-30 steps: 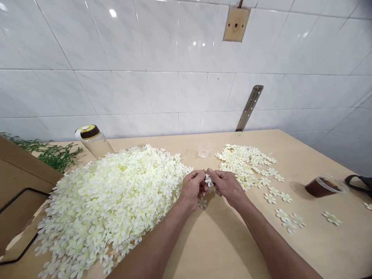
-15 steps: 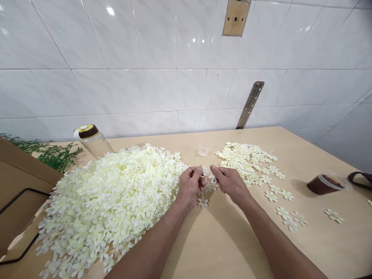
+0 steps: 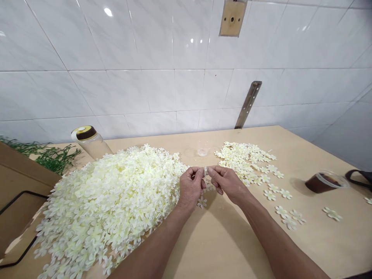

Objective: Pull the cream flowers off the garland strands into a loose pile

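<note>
Both hands meet above the middle of the table, fingertips touching or nearly so. My left hand [image 3: 192, 186] is closed in a pinch beside a large heap of white flowers [image 3: 116, 193]. Opposite it, my right hand [image 3: 228, 182] pinches too. A small white flower [image 3: 205, 171] shows between the fingertips, partly hidden by them. Below the hands a single loose flower [image 3: 202, 202] lies on the table. A flatter pile of pale yellow-white flowers [image 3: 244, 159] spreads behind my right hand. Just beyond the hands stands a small clear cup [image 3: 202, 148].
On the right are a cup of dark drink [image 3: 324, 182], a black strap [image 3: 360, 177] and scattered flowers [image 3: 289, 221]. A bottle [image 3: 93, 141], green sprigs [image 3: 56, 157] and a cardboard box [image 3: 23, 193] stand or lie at the left. Behind the table [image 3: 226, 240] rises a tiled wall.
My right hand has moved left to my left hand, closing the gap between the fingertips. The flower near my right fingers is now mostly covered. The view has shifted slightly.
</note>
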`<state>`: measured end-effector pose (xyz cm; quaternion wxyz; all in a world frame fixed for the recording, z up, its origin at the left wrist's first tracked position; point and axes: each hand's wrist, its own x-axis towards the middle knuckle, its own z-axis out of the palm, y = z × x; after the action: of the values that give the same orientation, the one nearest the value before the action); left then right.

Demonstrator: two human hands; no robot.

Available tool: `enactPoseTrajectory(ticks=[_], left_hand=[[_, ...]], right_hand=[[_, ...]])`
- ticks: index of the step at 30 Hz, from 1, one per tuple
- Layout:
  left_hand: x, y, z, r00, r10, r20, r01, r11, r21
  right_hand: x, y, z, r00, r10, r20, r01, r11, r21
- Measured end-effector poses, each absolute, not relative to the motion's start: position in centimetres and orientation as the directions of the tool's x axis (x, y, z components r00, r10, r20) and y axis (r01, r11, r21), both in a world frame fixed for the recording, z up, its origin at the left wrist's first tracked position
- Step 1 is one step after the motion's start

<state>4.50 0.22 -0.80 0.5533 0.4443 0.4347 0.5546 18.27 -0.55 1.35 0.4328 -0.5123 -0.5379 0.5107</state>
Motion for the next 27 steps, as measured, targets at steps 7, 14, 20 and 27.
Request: enactPoseTrajectory(ticks=[7, 14, 20, 27], left_hand=[[4.5, 0.0, -0.5, -0.081, 0.994, 0.075, -0.189, -0.089, 0.978], [5.5, -2.2, 0.0, -0.059, 0.981, 0.184, -0.101, -0.189, 0.977], [6.8, -5.4, 0.4, 0.208, 0.934, 0.289, 0.029, -0.301, 0.953], [7.2, -5.7, -0.2, 0.427, 0.826, 0.368, 0.165, -0.471, 0.867]], right_hand=[[18.4, -0.4, 1.1, -0.018, 0.999, -0.036, 0.140, -0.033, -0.990], [19.2, -0.2, 1.3, 0.158, 0.987, -0.007, 0.126, -0.027, -0.992], [20.1, -0.2, 2.6, 0.112, 0.973, 0.203, 0.490, 0.124, -0.863], [24.9, -4.4, 5.8, 0.189, 0.903, 0.385, 0.747, 0.123, -0.654]])
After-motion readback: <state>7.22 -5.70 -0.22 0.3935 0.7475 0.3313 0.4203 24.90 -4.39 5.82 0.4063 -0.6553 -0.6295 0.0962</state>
